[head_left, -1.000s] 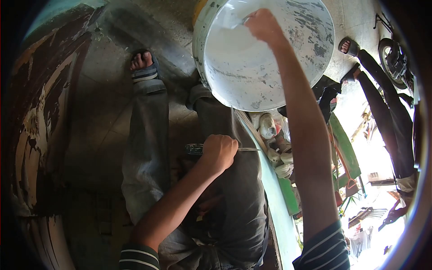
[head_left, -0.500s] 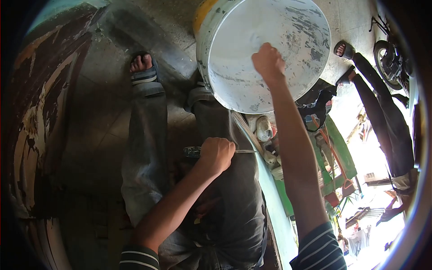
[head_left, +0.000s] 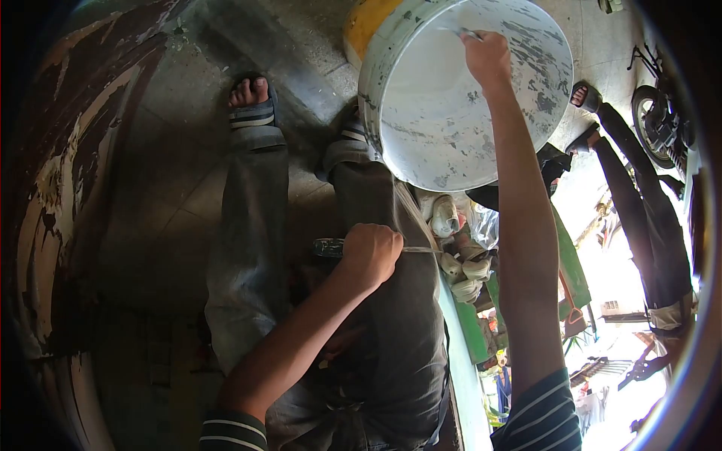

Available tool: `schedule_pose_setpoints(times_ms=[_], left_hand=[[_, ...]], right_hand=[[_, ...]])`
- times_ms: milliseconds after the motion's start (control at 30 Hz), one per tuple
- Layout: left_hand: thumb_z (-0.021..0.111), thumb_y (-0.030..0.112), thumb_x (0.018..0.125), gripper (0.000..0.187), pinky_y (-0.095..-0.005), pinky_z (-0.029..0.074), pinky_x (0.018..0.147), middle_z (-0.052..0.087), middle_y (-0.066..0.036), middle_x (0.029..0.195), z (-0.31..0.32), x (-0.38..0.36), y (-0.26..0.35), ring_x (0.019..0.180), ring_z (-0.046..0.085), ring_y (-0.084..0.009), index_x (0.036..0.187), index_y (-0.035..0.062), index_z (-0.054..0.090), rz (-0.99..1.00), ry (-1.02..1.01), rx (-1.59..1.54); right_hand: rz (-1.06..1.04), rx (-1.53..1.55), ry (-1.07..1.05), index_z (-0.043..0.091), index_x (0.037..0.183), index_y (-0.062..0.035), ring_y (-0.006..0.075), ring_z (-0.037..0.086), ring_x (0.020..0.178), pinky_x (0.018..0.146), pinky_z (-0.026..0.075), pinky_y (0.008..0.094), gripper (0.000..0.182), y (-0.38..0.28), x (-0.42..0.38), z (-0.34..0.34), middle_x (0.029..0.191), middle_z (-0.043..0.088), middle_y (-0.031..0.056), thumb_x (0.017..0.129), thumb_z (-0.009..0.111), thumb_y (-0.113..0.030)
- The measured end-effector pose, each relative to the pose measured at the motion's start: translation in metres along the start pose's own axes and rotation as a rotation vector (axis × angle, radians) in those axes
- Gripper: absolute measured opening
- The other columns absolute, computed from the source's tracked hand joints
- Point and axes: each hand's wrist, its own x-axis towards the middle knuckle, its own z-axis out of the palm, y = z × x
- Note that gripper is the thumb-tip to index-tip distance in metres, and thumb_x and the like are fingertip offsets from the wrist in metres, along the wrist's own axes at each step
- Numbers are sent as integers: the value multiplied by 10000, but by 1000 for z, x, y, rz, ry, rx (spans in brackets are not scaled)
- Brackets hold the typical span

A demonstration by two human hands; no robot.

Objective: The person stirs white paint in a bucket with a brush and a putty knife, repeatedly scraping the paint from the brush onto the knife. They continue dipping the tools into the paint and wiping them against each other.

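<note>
My left hand (head_left: 372,255), a closed fist over my thigh, grips a putty knife by its dark, white-smeared handle (head_left: 328,247). Its thin metal blade (head_left: 420,249) points right, seen edge-on. Up and to the right, my right hand (head_left: 489,59) reaches over the mouth of a large round bucket (head_left: 444,161). Its fingers are closed on a scraper (head_left: 469,34), whose grey blade points left over the white stuff (head_left: 421,83) in the bucket; the hand hides the rest of it. White and grey smears coat the bucket's inner wall.
A yellow container (head_left: 365,30) stands behind the bucket. Shoes (head_left: 447,214) sit by a pale green ledge (head_left: 468,376) at my right. Peeling brown wood (head_left: 56,218) runs along the left. Another person's legs (head_left: 639,188) and a motorbike (head_left: 653,124) are at the right.
My right hand has moved up and right in the view, and the scraper in it now shows. The bucket appears shifted to the right. My left hand keeps its grip on the putty knife.
</note>
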Motion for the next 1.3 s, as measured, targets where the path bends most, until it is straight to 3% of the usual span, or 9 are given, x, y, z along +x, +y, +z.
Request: schedule_pose_setpoints(times_ms=[33,67,300,567,733,933,967,1133,1300], left_hand=[[620,38,664,29,-368,518,621,648,-131,691,-1,0,1,674,656,-273,661,55,644,1,-1,-2],[621,40,664,27,-369,518,620,648,-131,692,-1,-1,1,674,656,-273,660,56,643,4,2,4],[671,93,676,57,-322,519,626,673,-70,741,-5,0,3,723,674,-213,732,102,674,-10,-61,72],[624,57,668,25,-370,517,616,648,-133,691,-6,-1,0,665,654,-276,650,62,640,-5,-8,0],[618,50,670,35,-370,517,612,646,-134,685,-10,-1,0,662,653,-280,645,61,639,-11,-5,13],[665,92,684,30,-321,519,631,672,-72,738,-14,3,4,725,674,-213,710,107,668,-29,-88,73],[643,73,677,14,-349,520,627,659,-107,714,-14,2,4,696,663,-254,682,78,655,-18,-64,43],[626,60,665,23,-380,520,616,646,-145,693,-13,5,2,665,653,-293,651,47,639,-4,-44,-10],[630,62,658,24,-381,519,619,644,-150,693,-14,5,2,664,652,-296,648,41,636,-24,-60,0]], right_hand=[[-140,-210,186,662,819,14,324,658,745,629,498,422,246,6,1,1,752,656,209,796,609,-225],[-50,-300,111,642,941,1,374,633,909,784,499,442,281,16,-3,-1,934,646,241,812,512,-213],[56,-419,-268,616,967,11,385,610,966,856,482,433,268,-3,-82,29,991,634,238,780,488,-133],[-24,70,-343,666,901,14,394,622,892,836,474,432,283,-22,-38,25,872,647,249,835,553,-238],[-125,-163,54,649,1043,-24,376,628,859,783,477,432,333,-3,-14,5,888,653,230,854,557,-282],[25,-484,-79,610,926,-3,401,623,890,796,507,433,259,22,-56,26,908,635,261,836,517,-227],[25,-478,-156,605,883,19,379,634,893,789,514,430,214,16,-68,29,880,643,249,794,471,-123],[-76,-222,-371,614,915,40,391,626,896,817,497,430,232,-10,-84,40,918,634,267,806,492,-125],[-201,-65,-68,669,1000,-46,358,639,855,771,486,406,306,-6,-35,35,900,658,209,848,585,-298]])
